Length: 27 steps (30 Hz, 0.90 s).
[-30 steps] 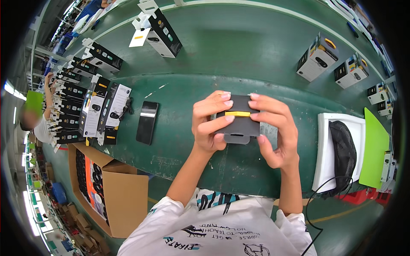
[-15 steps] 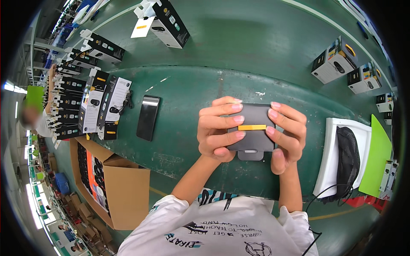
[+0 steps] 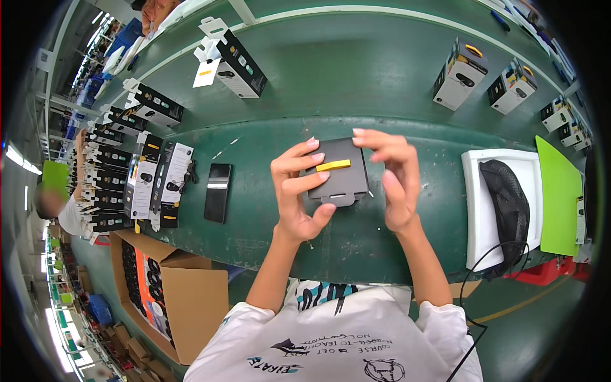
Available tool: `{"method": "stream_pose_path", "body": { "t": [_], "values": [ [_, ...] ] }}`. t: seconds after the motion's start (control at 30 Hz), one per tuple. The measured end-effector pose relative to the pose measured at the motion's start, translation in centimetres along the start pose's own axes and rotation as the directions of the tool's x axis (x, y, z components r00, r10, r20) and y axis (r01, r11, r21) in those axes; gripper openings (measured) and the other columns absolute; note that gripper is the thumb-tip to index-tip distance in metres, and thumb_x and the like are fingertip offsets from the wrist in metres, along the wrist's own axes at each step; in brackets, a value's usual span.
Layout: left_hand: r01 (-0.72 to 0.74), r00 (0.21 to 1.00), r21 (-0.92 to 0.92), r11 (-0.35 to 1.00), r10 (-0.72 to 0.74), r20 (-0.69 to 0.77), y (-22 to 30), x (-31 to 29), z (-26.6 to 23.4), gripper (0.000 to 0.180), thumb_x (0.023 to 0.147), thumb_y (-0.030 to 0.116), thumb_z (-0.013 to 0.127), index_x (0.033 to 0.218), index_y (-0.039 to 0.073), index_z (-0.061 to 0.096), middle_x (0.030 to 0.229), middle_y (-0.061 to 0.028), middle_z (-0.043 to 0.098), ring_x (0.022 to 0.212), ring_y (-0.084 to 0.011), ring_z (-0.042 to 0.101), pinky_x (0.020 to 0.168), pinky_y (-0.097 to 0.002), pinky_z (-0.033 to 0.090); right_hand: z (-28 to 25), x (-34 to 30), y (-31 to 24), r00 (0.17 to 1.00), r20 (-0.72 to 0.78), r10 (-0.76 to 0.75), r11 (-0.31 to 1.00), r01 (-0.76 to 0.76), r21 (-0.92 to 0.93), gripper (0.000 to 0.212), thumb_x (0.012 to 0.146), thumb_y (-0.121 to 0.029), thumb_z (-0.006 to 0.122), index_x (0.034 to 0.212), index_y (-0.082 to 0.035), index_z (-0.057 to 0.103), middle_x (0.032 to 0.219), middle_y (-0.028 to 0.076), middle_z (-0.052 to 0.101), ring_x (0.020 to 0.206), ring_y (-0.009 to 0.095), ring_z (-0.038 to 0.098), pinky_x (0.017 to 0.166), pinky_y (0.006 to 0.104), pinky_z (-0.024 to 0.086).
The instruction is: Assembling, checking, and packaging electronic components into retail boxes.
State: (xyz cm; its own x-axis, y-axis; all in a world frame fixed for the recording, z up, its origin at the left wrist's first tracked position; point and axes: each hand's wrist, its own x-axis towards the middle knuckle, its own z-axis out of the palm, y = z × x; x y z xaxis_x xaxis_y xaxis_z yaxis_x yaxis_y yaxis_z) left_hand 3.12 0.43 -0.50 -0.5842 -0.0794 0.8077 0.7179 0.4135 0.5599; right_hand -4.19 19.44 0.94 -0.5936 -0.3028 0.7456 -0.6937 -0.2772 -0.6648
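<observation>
A dark grey carton (image 3: 344, 179) with a yellow tab across its top face is in front of me, above the green table. One small flap sticks out from its near edge. My left hand (image 3: 297, 197) grips it from the left side, fingers laid over the top face and thumb at the near flap. My right hand (image 3: 398, 178) is at the carton's right side with fingers apart and bent. Its index fingertip is by the far right corner; whether it touches cannot be made out. The carton's underside is hidden.
A black phone (image 3: 217, 193) lies to the left. Beyond it stand several black-and-white cartons (image 3: 141, 181), with an open-topped one (image 3: 238, 70) farther back. Closed cartons (image 3: 459, 79) stand far right. A white tray (image 3: 472, 210) holds a black mesh pouch (image 3: 507, 207). A cardboard box (image 3: 194, 305) sits lower left.
My right hand has let go of the carton's right side and its fingers have spread. The carton is turned slightly, with my left hand still on it. The whole view has shifted a little.
</observation>
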Motion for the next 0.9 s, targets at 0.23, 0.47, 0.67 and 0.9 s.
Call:
{"method": "stream_pose_path", "body": {
  "t": [0.23,0.47,0.67,0.9],
  "values": [
    [-0.043,0.988,-0.047,0.998,0.035,-0.152,-0.8,-0.1,3.0,0.043,0.104,0.051,0.064,0.125,0.014,0.057,0.133,-0.0188,0.052,0.137,-0.0515,0.051,0.115,-0.0654,0.043,2.5,1.2,-1.6,0.812,0.131,0.569,0.669,-0.549,0.501,0.04,0.107,-0.028,0.053,0.136,0.0,0.056,0.133,0.014,0.062,0.126,0.02,0.058,0.113,0.0356,0.043],
    [-0.135,0.978,-0.035,0.99,0.128,-0.162,-1.7,-0.4,3.6,0.055,0.1,0.066,0.065,0.123,0.017,0.057,0.132,-0.0171,0.055,0.125,-0.0509,0.06,0.104,-0.0631,0.052,3.5,0.7,-2.6,0.819,0.087,0.567,0.703,-0.536,0.468,0.042,0.106,-0.03,0.05,0.137,-0.001,0.053,0.134,0.013,0.058,0.127,0.022,0.055,0.113,0.0356,0.042],
    [-0.3,0.934,-0.182,0.936,0.25,-0.256,0.9,3.1,4.3,0.076,0.091,0.086,0.056,0.121,0.016,0.057,0.129,-0.0185,0.059,0.116,-0.0472,0.062,0.098,-0.0625,0.058,3.1,2.5,-6.5,0.868,0.076,0.49,0.819,-0.489,0.3,0.053,0.099,-0.04,0.05,0.135,-0.001,0.051,0.131,0.016,0.055,0.129,0.028,0.057,0.112,0.042,0.045],
    [-0.126,0.981,-0.114,0.986,0.106,-0.162,-0.9,0.9,5.6,0.073,0.095,0.085,0.048,0.118,0.016,0.052,0.125,-0.0163,0.057,0.109,-0.0483,0.068,0.091,-0.0586,0.062,2.3,0.7,-3.1,0.772,0.029,0.634,0.739,-0.617,0.269,0.054,0.099,-0.043,0.048,0.135,-0.003,0.052,0.13,0.012,0.051,0.124,0.024,0.054,0.111,0.0388,0.043]
  ]
}}
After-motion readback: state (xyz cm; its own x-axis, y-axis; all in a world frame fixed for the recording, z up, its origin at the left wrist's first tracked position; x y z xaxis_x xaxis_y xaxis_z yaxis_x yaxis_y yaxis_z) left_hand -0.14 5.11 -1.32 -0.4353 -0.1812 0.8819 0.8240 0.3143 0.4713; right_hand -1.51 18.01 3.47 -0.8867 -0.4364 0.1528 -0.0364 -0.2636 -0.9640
